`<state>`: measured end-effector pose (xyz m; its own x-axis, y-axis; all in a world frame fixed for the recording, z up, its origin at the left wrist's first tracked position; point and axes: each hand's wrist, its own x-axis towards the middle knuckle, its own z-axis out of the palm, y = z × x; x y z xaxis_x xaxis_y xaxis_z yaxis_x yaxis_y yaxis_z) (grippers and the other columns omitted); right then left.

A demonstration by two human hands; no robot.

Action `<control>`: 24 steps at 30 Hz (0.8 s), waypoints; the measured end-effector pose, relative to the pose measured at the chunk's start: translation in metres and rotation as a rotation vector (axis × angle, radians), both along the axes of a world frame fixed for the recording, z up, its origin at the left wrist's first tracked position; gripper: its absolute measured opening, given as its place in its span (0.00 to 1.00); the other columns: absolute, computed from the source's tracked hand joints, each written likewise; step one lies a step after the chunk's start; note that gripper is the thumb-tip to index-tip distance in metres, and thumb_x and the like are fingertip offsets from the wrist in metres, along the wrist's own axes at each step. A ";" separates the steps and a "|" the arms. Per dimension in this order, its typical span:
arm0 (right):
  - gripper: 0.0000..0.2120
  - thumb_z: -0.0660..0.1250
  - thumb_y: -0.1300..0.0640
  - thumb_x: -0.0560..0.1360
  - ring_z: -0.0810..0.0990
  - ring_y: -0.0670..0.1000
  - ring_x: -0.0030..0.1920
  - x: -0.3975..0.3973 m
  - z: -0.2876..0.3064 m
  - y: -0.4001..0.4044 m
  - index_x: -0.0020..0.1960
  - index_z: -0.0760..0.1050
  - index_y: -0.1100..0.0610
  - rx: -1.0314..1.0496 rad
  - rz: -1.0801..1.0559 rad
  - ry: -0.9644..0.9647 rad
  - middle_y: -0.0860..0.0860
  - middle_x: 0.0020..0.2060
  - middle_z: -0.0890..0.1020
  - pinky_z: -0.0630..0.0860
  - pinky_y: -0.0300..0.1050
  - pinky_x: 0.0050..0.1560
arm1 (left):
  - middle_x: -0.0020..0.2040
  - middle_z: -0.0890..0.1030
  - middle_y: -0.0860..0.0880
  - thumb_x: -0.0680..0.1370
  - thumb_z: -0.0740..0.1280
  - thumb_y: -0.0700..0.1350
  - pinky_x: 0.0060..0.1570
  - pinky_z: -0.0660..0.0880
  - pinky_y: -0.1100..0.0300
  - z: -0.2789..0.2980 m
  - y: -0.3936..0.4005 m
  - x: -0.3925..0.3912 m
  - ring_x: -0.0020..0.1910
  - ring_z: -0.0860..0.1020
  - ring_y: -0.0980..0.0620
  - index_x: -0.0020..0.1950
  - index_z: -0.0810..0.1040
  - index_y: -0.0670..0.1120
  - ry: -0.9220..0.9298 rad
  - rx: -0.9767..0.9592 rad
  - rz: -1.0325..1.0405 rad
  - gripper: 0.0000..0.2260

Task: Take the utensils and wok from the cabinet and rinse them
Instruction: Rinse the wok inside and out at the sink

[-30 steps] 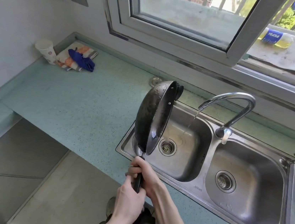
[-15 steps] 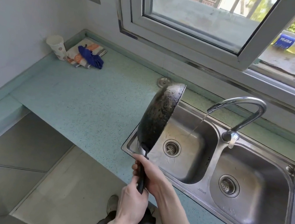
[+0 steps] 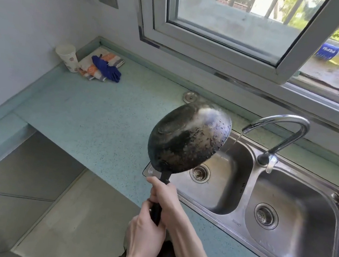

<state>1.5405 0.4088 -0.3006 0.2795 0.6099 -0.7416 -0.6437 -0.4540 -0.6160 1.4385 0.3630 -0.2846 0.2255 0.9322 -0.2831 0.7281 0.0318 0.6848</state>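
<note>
Head view looks down on two bare hands clasped one behind the other along a black handle. The right hand (image 3: 164, 196) is farther up, fingers wrapped round the handle just below where it joins the pan; the left hand (image 3: 144, 238) grips the lower end, nearer the body. Both grasp the wok (image 3: 186, 141), which is held up in the air, tilted with its dark, scorched underside toward the camera and its rim reaching toward the tap. Water beads speckle that underside, and a pale wet sheen shows near its upper edge. Its inside faces away and cannot be seen.

Behind and below the wok lies a double stainless sink (image 3: 252, 175) set into a speckled blue-green countertop (image 3: 93, 114). The left basin, partly hidden by the wok, shows a strainer drain (image 3: 200, 172); the right basin has its own drain (image 3: 266, 216). Both basins look wet, with no dishes visible in them. A curved chrome faucet (image 3: 282, 125) rises between the basins, its spout turned over the left one, and a thin stream of water (image 3: 234, 142) falls from it just beside the wok's rim.

Far back in the corner stands a paper cup (image 3: 67, 57), its contents not visible, next to a folded striped cloth (image 3: 99, 64) with a blue glove (image 3: 107, 69) lying on it. Outside the window (image 3: 231, 18), a plastic bottle (image 3: 333, 54) with yellowish liquid lies on its side on the ledge.
</note>
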 end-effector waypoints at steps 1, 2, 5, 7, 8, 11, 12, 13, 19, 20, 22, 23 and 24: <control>0.19 0.70 0.59 0.76 0.57 0.47 0.25 0.000 -0.002 0.000 0.36 0.63 0.49 0.024 -0.006 0.046 0.47 0.26 0.62 0.57 0.42 0.28 | 0.44 0.85 0.49 0.76 0.68 0.53 0.40 0.75 0.50 0.000 0.001 -0.002 0.47 0.82 0.41 0.58 0.73 0.57 0.001 0.004 -0.002 0.12; 0.19 0.69 0.60 0.77 0.55 0.47 0.26 -0.001 -0.004 0.000 0.35 0.62 0.48 0.049 -0.014 0.094 0.47 0.27 0.61 0.54 0.43 0.30 | 0.44 0.85 0.49 0.75 0.69 0.52 0.40 0.74 0.50 -0.002 0.002 -0.004 0.47 0.82 0.41 0.58 0.73 0.57 0.003 0.009 -0.006 0.12; 0.21 0.67 0.62 0.77 0.52 0.47 0.28 -0.001 -0.010 -0.002 0.35 0.58 0.47 0.097 -0.020 0.192 0.47 0.29 0.58 0.49 0.47 0.36 | 0.42 0.85 0.51 0.73 0.71 0.50 0.38 0.73 0.51 -0.005 0.005 -0.007 0.46 0.82 0.43 0.55 0.73 0.57 0.009 -0.003 0.008 0.12; 0.21 0.66 0.62 0.78 0.51 0.47 0.28 0.000 -0.016 -0.005 0.37 0.56 0.48 0.108 -0.016 0.214 0.47 0.29 0.56 0.49 0.48 0.37 | 0.42 0.85 0.54 0.72 0.70 0.50 0.38 0.73 0.52 -0.007 0.005 -0.008 0.46 0.82 0.46 0.54 0.74 0.58 -0.008 -0.053 0.021 0.12; 0.21 0.66 0.62 0.78 0.51 0.47 0.28 0.000 -0.018 -0.007 0.37 0.55 0.48 0.115 -0.016 0.218 0.47 0.29 0.56 0.50 0.48 0.37 | 0.42 0.85 0.56 0.71 0.70 0.51 0.39 0.75 0.52 -0.008 0.005 -0.008 0.45 0.82 0.48 0.53 0.74 0.59 -0.028 -0.096 0.026 0.12; 0.21 0.64 0.62 0.80 0.53 0.47 0.26 0.000 -0.022 -0.011 0.35 0.58 0.48 0.135 -0.011 0.209 0.47 0.28 0.56 0.62 0.44 0.35 | 0.37 0.85 0.55 0.69 0.70 0.49 0.39 0.80 0.49 -0.012 0.008 -0.008 0.38 0.83 0.49 0.50 0.76 0.57 -0.111 -0.269 0.010 0.11; 0.21 0.64 0.62 0.80 0.53 0.47 0.26 0.001 -0.024 -0.013 0.35 0.59 0.48 0.140 -0.006 0.205 0.47 0.28 0.56 0.68 0.43 0.36 | 0.34 0.84 0.52 0.70 0.70 0.46 0.35 0.80 0.49 -0.013 0.009 -0.008 0.33 0.83 0.46 0.49 0.76 0.54 -0.143 -0.352 0.008 0.09; 0.21 0.64 0.63 0.80 0.53 0.47 0.25 0.001 -0.025 -0.015 0.35 0.59 0.48 0.147 -0.008 0.209 0.48 0.28 0.55 0.71 0.44 0.37 | 0.30 0.82 0.49 0.72 0.69 0.42 0.30 0.79 0.51 -0.012 0.010 -0.007 0.27 0.81 0.44 0.47 0.76 0.49 -0.186 -0.442 0.001 0.05; 0.21 0.66 0.62 0.79 0.51 0.48 0.27 0.007 -0.032 -0.027 0.37 0.57 0.49 0.165 -0.038 0.209 0.48 0.29 0.54 0.72 0.45 0.41 | 0.24 0.69 0.45 0.76 0.65 0.36 0.22 0.62 0.60 -0.012 0.006 -0.004 0.18 0.67 0.48 0.41 0.70 0.42 -0.243 -0.545 -0.090 0.06; 0.21 0.67 0.62 0.79 0.51 0.48 0.27 0.009 -0.031 -0.029 0.36 0.58 0.49 0.165 -0.044 0.192 0.48 0.30 0.54 0.71 0.44 0.41 | 0.23 0.69 0.45 0.76 0.66 0.37 0.22 0.62 0.60 -0.014 0.005 -0.002 0.18 0.67 0.48 0.42 0.71 0.42 -0.237 -0.533 -0.085 0.04; 0.20 0.70 0.60 0.78 0.56 0.48 0.27 0.013 -0.029 -0.031 0.35 0.62 0.49 0.157 -0.051 0.170 0.48 0.29 0.58 0.68 0.44 0.41 | 0.23 0.69 0.47 0.75 0.67 0.40 0.22 0.63 0.59 -0.018 0.005 0.000 0.19 0.67 0.47 0.44 0.73 0.41 -0.218 -0.497 -0.078 0.05; 0.19 0.72 0.59 0.78 0.60 0.49 0.28 0.016 -0.027 -0.033 0.35 0.65 0.50 0.144 -0.047 0.154 0.49 0.29 0.62 0.67 0.44 0.40 | 0.23 0.70 0.48 0.75 0.68 0.41 0.22 0.64 0.57 -0.021 0.005 0.000 0.19 0.68 0.46 0.44 0.73 0.41 -0.212 -0.476 -0.084 0.05; 0.16 0.73 0.57 0.78 0.65 0.50 0.29 0.019 -0.025 -0.035 0.37 0.68 0.52 0.127 -0.032 0.124 0.50 0.29 0.66 0.67 0.44 0.38 | 0.23 0.71 0.49 0.74 0.68 0.41 0.23 0.66 0.54 -0.023 0.005 0.001 0.20 0.68 0.46 0.44 0.74 0.43 -0.205 -0.455 -0.095 0.04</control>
